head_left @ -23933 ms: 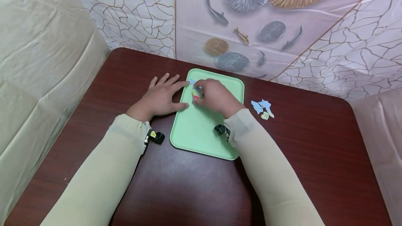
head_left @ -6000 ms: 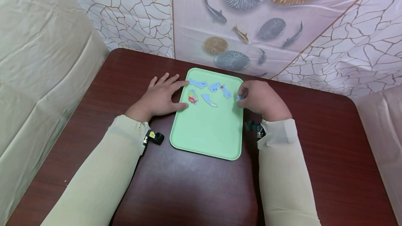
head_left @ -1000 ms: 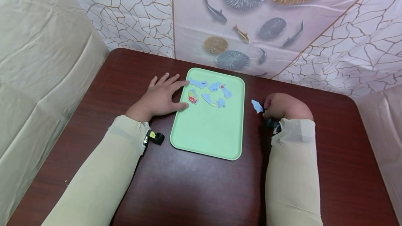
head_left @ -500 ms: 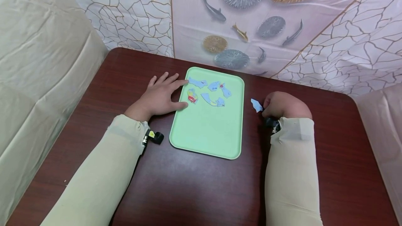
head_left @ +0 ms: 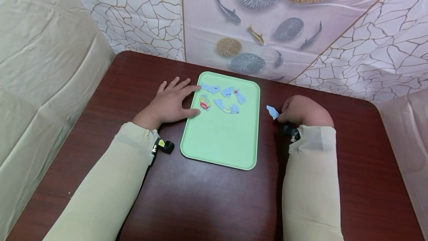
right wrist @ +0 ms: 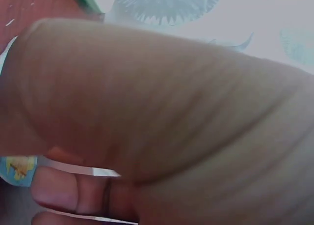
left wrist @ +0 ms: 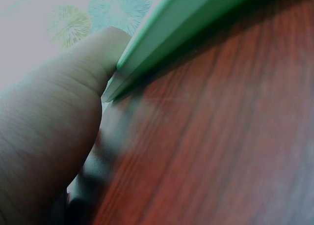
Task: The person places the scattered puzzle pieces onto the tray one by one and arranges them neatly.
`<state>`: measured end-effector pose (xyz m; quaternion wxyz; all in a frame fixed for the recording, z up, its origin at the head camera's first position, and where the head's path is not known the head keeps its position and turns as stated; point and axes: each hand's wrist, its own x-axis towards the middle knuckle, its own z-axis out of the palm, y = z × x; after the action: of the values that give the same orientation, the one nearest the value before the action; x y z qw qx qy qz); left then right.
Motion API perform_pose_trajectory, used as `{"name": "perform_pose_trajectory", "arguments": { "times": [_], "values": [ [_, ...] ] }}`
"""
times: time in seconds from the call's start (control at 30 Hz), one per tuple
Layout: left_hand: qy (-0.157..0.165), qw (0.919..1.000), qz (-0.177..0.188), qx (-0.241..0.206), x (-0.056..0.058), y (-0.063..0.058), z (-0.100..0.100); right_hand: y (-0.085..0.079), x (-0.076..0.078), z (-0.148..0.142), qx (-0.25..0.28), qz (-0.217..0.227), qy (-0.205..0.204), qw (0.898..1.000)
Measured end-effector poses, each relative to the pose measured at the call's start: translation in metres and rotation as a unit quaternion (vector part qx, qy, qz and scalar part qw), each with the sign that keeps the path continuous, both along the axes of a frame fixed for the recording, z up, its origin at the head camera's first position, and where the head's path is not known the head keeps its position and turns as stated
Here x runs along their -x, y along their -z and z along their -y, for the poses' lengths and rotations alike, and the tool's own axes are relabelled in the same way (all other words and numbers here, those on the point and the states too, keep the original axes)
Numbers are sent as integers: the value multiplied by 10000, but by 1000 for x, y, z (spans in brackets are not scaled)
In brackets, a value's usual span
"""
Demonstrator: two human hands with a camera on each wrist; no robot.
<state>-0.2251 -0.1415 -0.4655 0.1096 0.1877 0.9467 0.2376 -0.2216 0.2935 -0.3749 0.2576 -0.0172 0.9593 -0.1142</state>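
Observation:
My left hand [head_left: 167, 104] lies spread on the table, its index finger and thumb tips on the left rim of the green tray [head_left: 220, 140]. To the right of the tray, my right hand [head_left: 304, 111] is bent down at the tabletop with fingers curled. A light-blue puzzle piece [head_left: 272, 112] lies right at its thumb tip. The right wrist view shows a blue-and-yellow puzzle piece [right wrist: 18, 170] pinched between thumb and fingers, mostly hidden by them. On the tray's far half lie several flat pieces, among them a red-and-yellow piece [head_left: 204, 102] and a curved blue piece [head_left: 222, 106].
The dark red-brown table [head_left: 207, 203] stands against a patterned cloth backdrop [head_left: 247, 29]. Pale padded surfaces [head_left: 50, 84] flank it on the left and right. Small black wrist cameras [head_left: 167, 146] stick out from the cuffs.
Since the oldest frame, several pieces have gone from the table onto the tray, lately a small blue one. In the last second my right hand shifts slightly up-left; the light-blue piece edges left.

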Motion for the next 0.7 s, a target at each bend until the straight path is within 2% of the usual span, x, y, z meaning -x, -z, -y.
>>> {"name": "perform_pose_trajectory", "arguments": {
  "times": [0.43, 0.7],
  "values": [
    [1, 10000, -29, 2, 0, 0, -1, -18, -9, 14, 268, -479, 69, 9985],
    [-9, 10000, -25, -2, 0, -1, -1, -22, -11, 27, 530, -706, -128, 9960]
  ]
}}
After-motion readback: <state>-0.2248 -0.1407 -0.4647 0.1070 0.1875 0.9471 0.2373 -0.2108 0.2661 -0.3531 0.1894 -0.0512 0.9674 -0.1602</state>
